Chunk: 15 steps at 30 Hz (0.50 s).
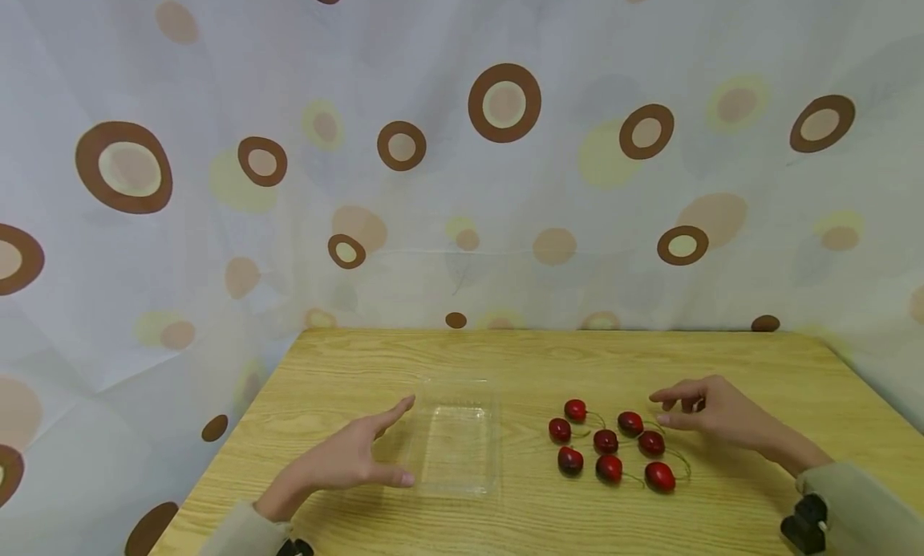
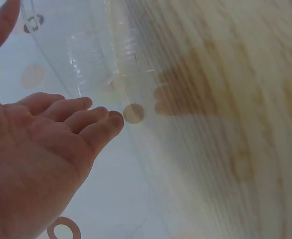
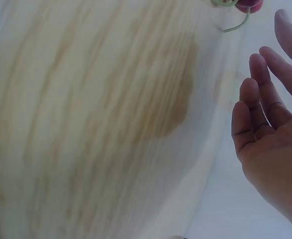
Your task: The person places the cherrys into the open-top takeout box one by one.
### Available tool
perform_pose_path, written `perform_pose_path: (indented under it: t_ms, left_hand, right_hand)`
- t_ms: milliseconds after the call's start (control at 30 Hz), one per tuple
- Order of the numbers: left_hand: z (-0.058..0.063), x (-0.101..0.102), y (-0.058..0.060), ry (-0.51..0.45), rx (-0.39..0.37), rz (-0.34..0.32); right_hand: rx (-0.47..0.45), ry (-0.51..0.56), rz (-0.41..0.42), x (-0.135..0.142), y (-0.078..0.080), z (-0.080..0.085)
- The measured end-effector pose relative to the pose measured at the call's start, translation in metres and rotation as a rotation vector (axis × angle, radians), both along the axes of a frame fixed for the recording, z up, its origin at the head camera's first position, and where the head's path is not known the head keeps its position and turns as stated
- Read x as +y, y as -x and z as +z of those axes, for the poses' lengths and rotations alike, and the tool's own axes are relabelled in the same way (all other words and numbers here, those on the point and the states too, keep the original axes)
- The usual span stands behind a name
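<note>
A clear plastic box (image 1: 495, 440) lies on the wooden table, left of the middle. My left hand (image 1: 354, 453) hovers at its left side, fingers and thumb spread apart, holding nothing; whether it touches the box I cannot tell. Right of the box lie several dark red cherries (image 1: 609, 468) with green stems, in loose rows. Beside their right edge is my right hand (image 1: 715, 415), its fingers loosely bent and nothing between them. In the right wrist view a cherry (image 3: 249, 5) with its stem shows above the fingertips, apart from them.
The wooden table (image 1: 534, 524) extends under everything. Behind it and along the sides hangs a pale curtain (image 1: 447, 203) with brown and yellow dots. Small black devices (image 1: 804, 524) are strapped at the wrists over light sleeves.
</note>
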<state>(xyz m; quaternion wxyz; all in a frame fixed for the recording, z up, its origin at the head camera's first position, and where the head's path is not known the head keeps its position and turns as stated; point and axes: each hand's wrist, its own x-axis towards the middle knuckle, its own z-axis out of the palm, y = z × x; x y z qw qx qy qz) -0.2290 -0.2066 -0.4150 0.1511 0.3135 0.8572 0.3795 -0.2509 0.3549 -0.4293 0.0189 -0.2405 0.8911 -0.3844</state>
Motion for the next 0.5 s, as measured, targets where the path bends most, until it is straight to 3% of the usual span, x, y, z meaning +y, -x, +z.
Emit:
perform_pose_path:
  t_ms: [500]
  left_hand:
    - [-0.003, 0.005, 0.003, -0.009, -0.015, -0.008]
  right_hand:
    - [-0.082, -0.015, 0.053, 0.007, 0.009, -0.013]
